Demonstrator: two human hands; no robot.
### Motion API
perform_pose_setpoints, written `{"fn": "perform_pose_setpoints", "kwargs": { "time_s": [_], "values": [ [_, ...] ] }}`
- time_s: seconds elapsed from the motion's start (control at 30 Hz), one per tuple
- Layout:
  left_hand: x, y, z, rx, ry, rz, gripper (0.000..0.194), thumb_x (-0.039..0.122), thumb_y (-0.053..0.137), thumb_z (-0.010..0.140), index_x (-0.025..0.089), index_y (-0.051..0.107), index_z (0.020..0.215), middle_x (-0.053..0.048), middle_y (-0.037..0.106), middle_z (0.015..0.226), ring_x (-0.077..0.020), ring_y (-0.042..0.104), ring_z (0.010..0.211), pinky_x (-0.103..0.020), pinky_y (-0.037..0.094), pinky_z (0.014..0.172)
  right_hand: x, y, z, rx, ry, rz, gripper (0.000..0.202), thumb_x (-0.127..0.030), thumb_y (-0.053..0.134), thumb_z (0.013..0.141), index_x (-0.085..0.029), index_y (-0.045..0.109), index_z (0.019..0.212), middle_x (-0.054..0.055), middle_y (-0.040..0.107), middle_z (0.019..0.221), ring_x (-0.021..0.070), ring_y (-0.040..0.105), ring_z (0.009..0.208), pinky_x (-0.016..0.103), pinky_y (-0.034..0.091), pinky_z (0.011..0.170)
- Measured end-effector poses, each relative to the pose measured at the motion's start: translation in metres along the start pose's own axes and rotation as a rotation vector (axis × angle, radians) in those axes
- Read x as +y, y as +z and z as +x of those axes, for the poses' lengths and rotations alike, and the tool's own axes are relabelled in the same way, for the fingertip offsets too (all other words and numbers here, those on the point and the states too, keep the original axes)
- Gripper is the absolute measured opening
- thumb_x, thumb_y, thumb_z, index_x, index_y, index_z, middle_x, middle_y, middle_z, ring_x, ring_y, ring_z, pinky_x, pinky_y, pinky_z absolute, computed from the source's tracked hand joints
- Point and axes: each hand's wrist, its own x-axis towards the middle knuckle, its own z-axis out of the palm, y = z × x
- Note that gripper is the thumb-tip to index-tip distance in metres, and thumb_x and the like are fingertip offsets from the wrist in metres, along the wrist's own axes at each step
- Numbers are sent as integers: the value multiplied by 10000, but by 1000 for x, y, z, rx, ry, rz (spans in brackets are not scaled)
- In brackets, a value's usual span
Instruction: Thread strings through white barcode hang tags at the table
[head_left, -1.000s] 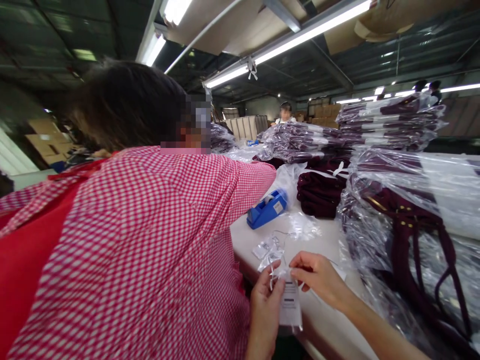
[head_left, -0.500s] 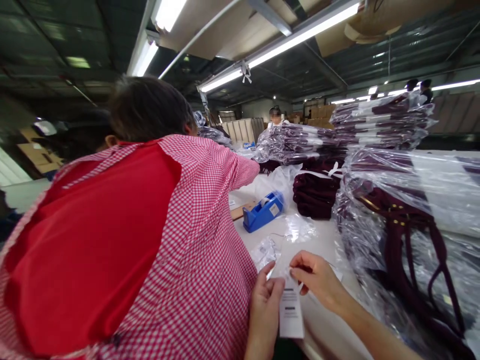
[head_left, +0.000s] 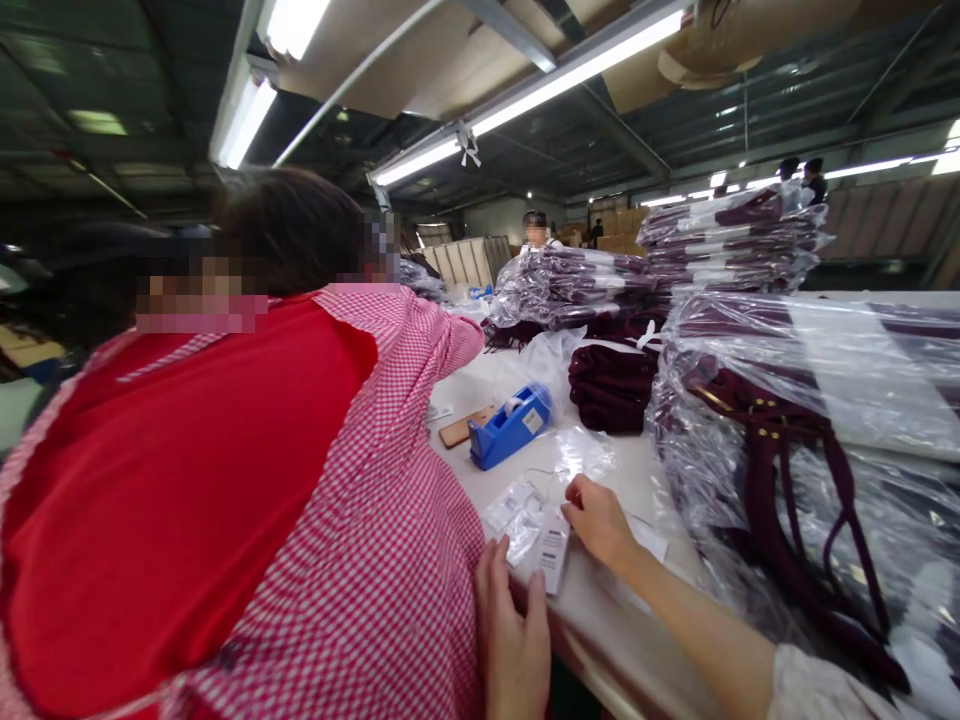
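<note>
Head view. Lower centre of the frame: a white paper tag [head_left: 553,548] lies flat on the table [head_left: 645,480], its lower end near the table edge, beside small clear packets [head_left: 517,505]. The right hand [head_left: 598,517] rests with fingers curled on or just beside the tag's upper end; whether it pinches the tag cannot be told. The left hand [head_left: 516,640], at the bottom centre, is loosely open with fingers extended toward the tag's lower end and holds nothing.

Handling, as judged: the tag is light, thin and flexible, easily creased and apt to slide on the smooth tabletop; it is best taken by an edge or corner between thumb and forefinger. Any string on it is too fine to make out.

Containers: the packets are clear film, contents too small to identify. At right and centre right, stacks of clear bags [head_left: 787,400] each hold a folded maroon garment; an unbagged maroon pile [head_left: 611,385] lies between them. A blue tape dispenser [head_left: 510,428] stands at centre, well apart from the tag.

Left half of the frame: another person in a red-checked shirt [head_left: 390,520] leans over the table.
</note>
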Motion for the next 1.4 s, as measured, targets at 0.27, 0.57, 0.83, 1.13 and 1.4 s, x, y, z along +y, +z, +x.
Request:
{"fn": "perform_pose_setpoints", "kwargs": {
  "time_s": [0.27, 0.57, 0.83, 1.13, 1.4],
  "values": [
    [8, 8, -4, -132, 273, 279, 279, 272, 476, 881, 175, 648, 1079, -128, 593, 1203, -278, 509, 1154, -467, 425, 988, 18, -85, 4, -110, -117, -349, 213, -195, 446, 871, -195, 658, 846, 47, 691, 828, 186, 618, 835, 264, 387, 713],
    [18, 59, -26, -387, 437, 361, 322, 263, 559, 824, 195, 645, 1127, -127, 617, 1208, -310, 526, 1130, -493, 420, 975, 47, -102, -23, -218, -86, -590, 201, -228, 579, 800, -153, 656, 970, 130, 700, 975, 261, 624, 982, 314, 416, 813],
    [6, 69, -40, -290, 449, 463, 370, 262, 622, 758, 210, 644, 1123, -126, 602, 1222, -326, 514, 1125, -496, 414, 945, 33, -81, -16, -182, 40, -646, 500, -300, 762, 609, -115, 603, 1045, 227, 635, 1088, 361, 631, 981, 397, 456, 789],
    [-11, 79, -46, -207, 433, 326, 392, 142, 502, 796, 189, 618, 1167, -137, 634, 1192, -304, 543, 1119, -509, 422, 967, 56, -74, -5, -264, 39, -364, 355, -226, 749, 545, -176, 620, 872, 44, 677, 821, 207, 626, 760, 262, 415, 617],
    [9, 59, -35, -245, 4, -156, 610, 196, 558, 789, 160, 395, 1376, -141, 406, 1458, -267, 343, 1357, -450, 249, 1136, 52, -84, -19, -275, -70, 4, 46, -224, 575, 711, -183, 568, 731, -49, 568, 612, 121, 527, 588, 210, 363, 525]
  ]
}}
